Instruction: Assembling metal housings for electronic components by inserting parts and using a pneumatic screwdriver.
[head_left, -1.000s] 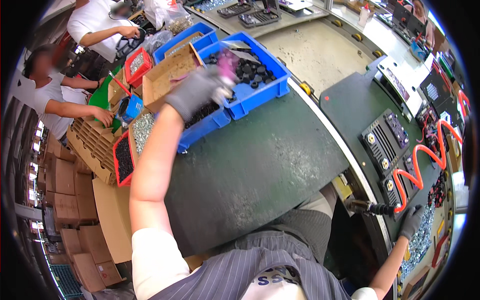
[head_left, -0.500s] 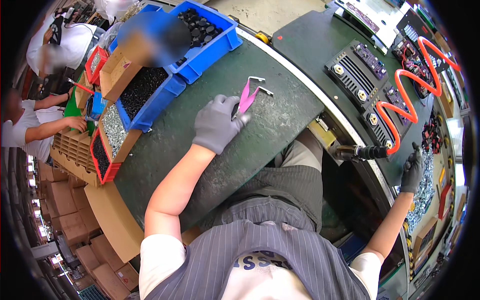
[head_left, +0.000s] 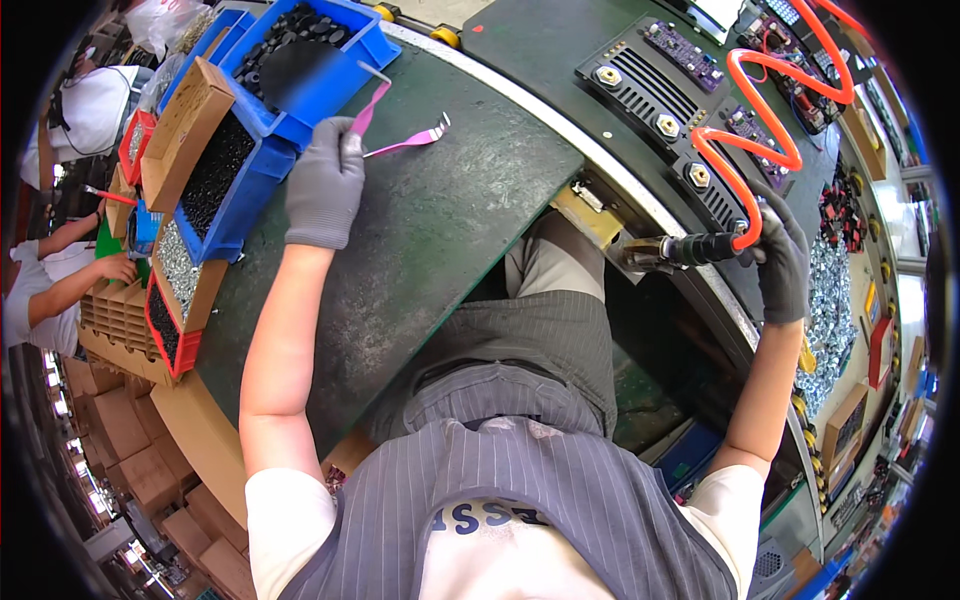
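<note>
My left hand (head_left: 325, 185), in a grey glove, is closed on a pink tongs-like tool (head_left: 405, 143) with bent metal tips. Its two legs spread apart above the dark green table, one tip near the blue bin of black round parts (head_left: 290, 45). My right hand (head_left: 778, 262), also gloved, is beside the hose end of a pneumatic tool (head_left: 700, 248). Its thumb and fingers look apart around that end; whether they touch it is unclear. An orange coiled hose (head_left: 775, 150) runs from the tool to the upper right.
Black slotted housings (head_left: 640, 85) with brass fittings and purple circuit boards (head_left: 683, 55) lie beyond the pale rail. Shiny metal parts (head_left: 830, 320) are heaped at right. Left stand a blue bin of small black parts (head_left: 212, 180) and red trays (head_left: 172, 335); another person's hand (head_left: 116, 268) is there.
My left hand has moved toward the blue bins, and the pink tool's legs have spread wider. My right hand has gone from beside the metal parts to the hose end. The whole view has shifted.
</note>
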